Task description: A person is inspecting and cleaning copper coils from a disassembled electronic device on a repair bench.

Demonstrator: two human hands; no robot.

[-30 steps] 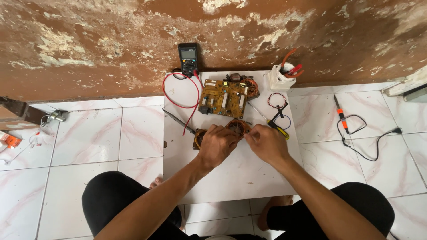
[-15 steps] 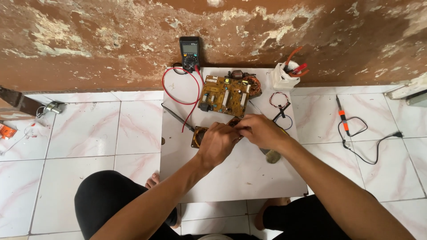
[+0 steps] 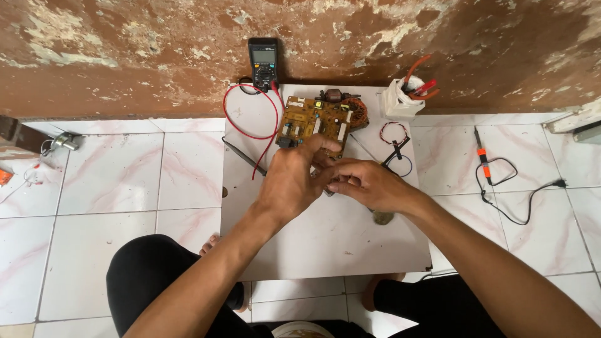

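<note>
A low white square tabletop [image 3: 325,244] is standing on a white marble-patterned tile floor [image 3: 113,181]. Lying on the tabletop are a yellow-brown circuit board with copper coils [image 3: 316,124], a looping red test lead [image 3: 266,122], a thin dark metal probe [image 3: 244,156], a small coil of red and black wire [image 3: 394,133] and a white cup holding red-handled tools [image 3: 404,100]. An orange-handled soldering iron with a black cord [image 3: 483,156] is resting on the floor, well apart from the tabletop.

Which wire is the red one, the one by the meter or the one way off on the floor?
The red wire loops from the black meter; the floor cable is black.
</note>
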